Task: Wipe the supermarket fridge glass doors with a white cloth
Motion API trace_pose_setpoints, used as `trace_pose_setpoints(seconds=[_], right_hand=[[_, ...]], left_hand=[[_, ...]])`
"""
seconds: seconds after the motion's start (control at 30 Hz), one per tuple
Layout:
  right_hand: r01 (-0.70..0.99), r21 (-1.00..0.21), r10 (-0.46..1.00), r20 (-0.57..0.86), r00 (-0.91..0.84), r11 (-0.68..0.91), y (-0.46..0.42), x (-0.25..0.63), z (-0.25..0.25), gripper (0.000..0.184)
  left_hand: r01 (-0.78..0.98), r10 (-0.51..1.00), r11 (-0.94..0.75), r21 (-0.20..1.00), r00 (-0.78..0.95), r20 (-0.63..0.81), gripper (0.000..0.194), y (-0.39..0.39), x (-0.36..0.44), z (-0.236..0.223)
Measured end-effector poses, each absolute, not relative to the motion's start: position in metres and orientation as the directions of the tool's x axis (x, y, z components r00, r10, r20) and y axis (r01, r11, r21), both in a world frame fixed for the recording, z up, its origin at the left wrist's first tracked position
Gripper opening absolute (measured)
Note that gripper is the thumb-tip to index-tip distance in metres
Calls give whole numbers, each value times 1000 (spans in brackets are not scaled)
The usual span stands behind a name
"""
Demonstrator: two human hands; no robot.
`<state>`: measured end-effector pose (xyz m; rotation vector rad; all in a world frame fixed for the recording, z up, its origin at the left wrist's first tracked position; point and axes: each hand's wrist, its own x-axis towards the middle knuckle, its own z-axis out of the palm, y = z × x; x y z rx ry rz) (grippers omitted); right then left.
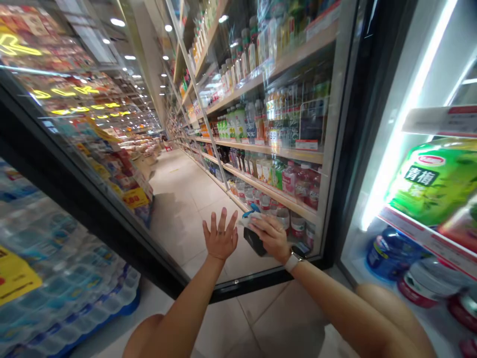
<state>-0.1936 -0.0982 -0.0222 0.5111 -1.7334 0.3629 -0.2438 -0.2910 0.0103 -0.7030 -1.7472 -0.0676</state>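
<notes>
Left hand [220, 236] spread open, empty; right hand [273, 237] curled around a dark packet [254, 242], which could slip if knocked against the glass cooler door [238, 292] beyond the fingers.

**Bare arms and a smartwatch on show!**

Just behind the right grip [272, 237], there's the smartwatch [295, 258], square-faced on a pale strap! Over on the left grip [220, 236], a thin dark band [222, 232] on one finger, too small to call! And both arms [186, 303] run bare past the elbows!

Packaged item [254, 240], black below, white above, with a blue tab at its top edge, sits tilted, gripped in the right hand [271, 237].
</notes>
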Motion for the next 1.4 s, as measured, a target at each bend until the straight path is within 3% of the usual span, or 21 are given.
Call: trace_pose_setpoints(seconds=[0.17, 0.33, 0.57, 0.77, 0.9, 1.03, 1.2, 1.3, 1.4], right_hand=[[-624, 136, -364, 897, -253, 770, -112, -192, -58, 34], [-683, 242, -512, 830, -222, 689, -112, -194, -71, 34], [-667, 302, -554, 808, -201, 682, -108, -197, -67, 33], [-650, 336, -564, 807, -174, 682, -113, -191, -44, 33], [-531, 255, -407, 893, -190, 808, -112, -191, -7, 38], [-376, -14, -29, 994, -108, 927, -97, -196, 31, 47], [-315, -288, 323, 944, 65, 905, -75, -200, 64, 49], [-329, -349, 400, 911, 102, 878, -76, -200, 74, 49], [-345, -280, 328, 941, 89, 896, -91, -200, 74, 49]], left_hand=[[491, 418, 811, -319, -105, 902, 61, -291, -241, 13], [493, 418, 806, -329, -79, 905, 62, -289, -237, 16], [525, 565, 747, -408, -179, 805, 65, -312, -225, 30], [379, 424, 859, -343, -154, 892, 70, -351, -236, 40], [396, 418, 854, -338, -133, 899, 68, -356, -242, 35], [376, 415, 861, -343, -128, 901, 65, -352, -238, 35], [354, 420, 863, -360, -108, 901, 64, -351, -230, 38], [349, 413, 868, -354, -112, 904, 64, -351, -228, 36], [350, 404, 873, -341, -124, 907, 64, -352, -225, 34]])
